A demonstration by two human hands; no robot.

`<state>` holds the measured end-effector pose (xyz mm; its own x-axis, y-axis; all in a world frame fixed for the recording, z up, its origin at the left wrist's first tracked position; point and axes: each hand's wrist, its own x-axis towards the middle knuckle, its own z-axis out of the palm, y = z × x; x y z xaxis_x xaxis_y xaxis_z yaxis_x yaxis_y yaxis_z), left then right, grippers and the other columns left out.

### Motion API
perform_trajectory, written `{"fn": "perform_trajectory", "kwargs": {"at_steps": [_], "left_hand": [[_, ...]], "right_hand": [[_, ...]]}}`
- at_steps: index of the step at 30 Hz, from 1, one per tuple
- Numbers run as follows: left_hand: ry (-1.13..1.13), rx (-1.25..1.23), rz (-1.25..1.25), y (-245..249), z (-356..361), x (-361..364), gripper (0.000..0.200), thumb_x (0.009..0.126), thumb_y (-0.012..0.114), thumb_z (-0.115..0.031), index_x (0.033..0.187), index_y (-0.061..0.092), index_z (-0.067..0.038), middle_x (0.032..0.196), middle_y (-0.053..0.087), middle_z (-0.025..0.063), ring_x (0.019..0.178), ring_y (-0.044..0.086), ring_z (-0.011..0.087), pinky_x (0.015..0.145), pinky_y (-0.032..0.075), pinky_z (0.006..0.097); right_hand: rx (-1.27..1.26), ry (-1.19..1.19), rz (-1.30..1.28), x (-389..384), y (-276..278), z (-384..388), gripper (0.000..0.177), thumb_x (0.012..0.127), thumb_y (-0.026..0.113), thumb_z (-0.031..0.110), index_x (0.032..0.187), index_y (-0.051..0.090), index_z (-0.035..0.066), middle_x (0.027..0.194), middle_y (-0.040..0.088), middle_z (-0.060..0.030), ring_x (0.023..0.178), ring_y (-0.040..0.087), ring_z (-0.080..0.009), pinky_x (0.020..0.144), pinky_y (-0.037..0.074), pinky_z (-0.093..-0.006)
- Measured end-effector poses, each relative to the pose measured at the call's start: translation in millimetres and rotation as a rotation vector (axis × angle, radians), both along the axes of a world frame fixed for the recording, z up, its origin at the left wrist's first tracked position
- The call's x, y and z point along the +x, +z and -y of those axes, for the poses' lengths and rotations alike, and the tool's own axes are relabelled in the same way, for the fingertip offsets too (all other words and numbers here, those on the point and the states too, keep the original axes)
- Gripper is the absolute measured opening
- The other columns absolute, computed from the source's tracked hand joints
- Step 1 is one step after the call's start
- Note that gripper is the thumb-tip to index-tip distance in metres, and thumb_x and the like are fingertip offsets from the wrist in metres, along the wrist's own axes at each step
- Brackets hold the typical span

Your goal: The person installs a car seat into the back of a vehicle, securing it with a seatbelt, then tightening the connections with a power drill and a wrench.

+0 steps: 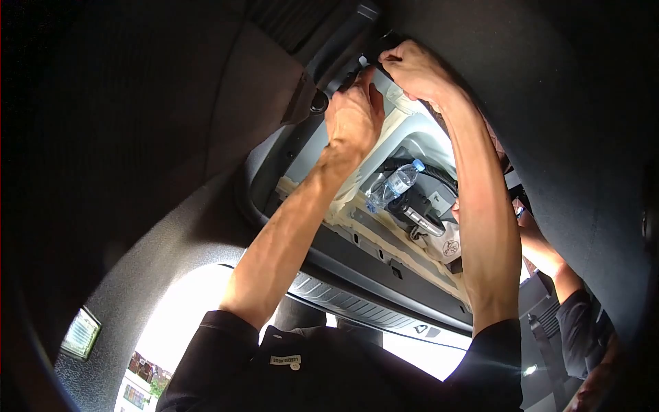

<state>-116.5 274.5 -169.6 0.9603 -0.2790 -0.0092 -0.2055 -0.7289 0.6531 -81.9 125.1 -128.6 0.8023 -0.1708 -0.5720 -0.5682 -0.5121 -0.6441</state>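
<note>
My left hand (pixel 355 113) reaches up to the body-coloured panel edge at the top of the car's cargo opening, its fingers bent against dark trim. Just right of it is my right hand (pixel 415 71), fingers curled at a dark part by the same corner. What the fingertips of either hand grip is hidden. Beside my left hand lies a round black stopper (pixel 319 102) on the trim. Below both hands, a clear plastic bottle (pixel 401 180) with a blue cap lies in the recess of the bare metal body.
A metal cylindrical tool (pixel 420 221) and a light cloth bag (pixel 445 246) with a round emblem lie near the bottle. Another person's arm (pixel 542 247) reaches in from the right. Dark trim (pixel 570 137) hangs close on the right; a ribbed sill (pixel 336 292) runs below.
</note>
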Motion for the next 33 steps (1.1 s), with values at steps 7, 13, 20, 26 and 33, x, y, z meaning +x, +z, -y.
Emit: {"fn": "perform_trajectory", "kwargs": {"at_steps": [7, 13, 20, 26, 33], "left_hand": [[-0.258, 0.291, 0.171, -5.2, -16.5, 9.8, 0.038, 0.092, 0.064, -0.017, 0.13, 0.068, -0.013, 0.111, 0.073, 0.0174, 0.093, 0.073, 0.0365, 0.082, 0.06, 0.046], [-0.405, 0.49, 0.233, 3.6, -17.6, 9.7, 0.049, 0.093, 0.056, -0.01, 0.142, 0.059, -0.01, 0.116, 0.072, 0.0162, 0.091, 0.075, 0.0338, 0.08, 0.062, 0.0422], [-0.424, 0.436, 0.196, 0.6, -18.5, 10.7, 0.056, 0.091, 0.055, -0.005, 0.147, 0.053, -0.008, 0.12, 0.07, 0.0162, 0.092, 0.075, 0.0343, 0.08, 0.062, 0.0429], [-0.505, 0.489, 0.305, -10.1, -21.8, 17.0, 0.061, 0.092, 0.057, -0.009, 0.152, 0.045, -0.006, 0.122, 0.069, 0.0155, 0.085, 0.075, 0.0321, 0.072, 0.063, 0.0435], [-0.646, 0.63, 0.221, -12.5, -17.9, 31.3, 0.059, 0.096, 0.058, -0.019, 0.152, 0.045, -0.003, 0.12, 0.069, 0.0178, 0.089, 0.075, 0.0287, 0.07, 0.062, 0.0442]], "right_hand": [[0.12, -0.057, -0.02, 0.0, -10.3, 3.7, 0.022, 0.1, 0.058, 0.017, 0.104, 0.071, 0.0, 0.057, 0.046, 0.0003, 0.045, 0.041, -0.0087, 0.041, 0.031, -0.0292], [0.092, -0.022, 0.014, -5.4, -5.1, 1.9, 0.026, 0.101, 0.056, 0.016, 0.115, 0.07, -0.001, 0.059, 0.046, 0.0012, 0.045, 0.04, -0.0081, 0.042, 0.03, -0.0284], [0.157, -0.056, -0.015, -12.6, 13.2, 2.9, 0.032, 0.103, 0.052, 0.016, 0.126, 0.07, 0.004, 0.056, 0.044, 0.0041, 0.043, 0.035, -0.0052, 0.041, 0.028, -0.0271], [0.136, -0.042, 0.011, -15.7, 10.9, 1.4, 0.034, 0.103, 0.05, 0.016, 0.128, 0.07, 0.004, 0.055, 0.045, 0.0036, 0.042, 0.035, -0.0055, 0.041, 0.028, -0.027], [-0.01, 0.131, 0.108, -9.9, 1.6, 5.4, 0.036, 0.099, 0.049, 0.012, 0.127, 0.07, 0.003, 0.063, 0.062, -0.0054, 0.044, 0.05, -0.0115, 0.046, 0.042, -0.0299]]}}
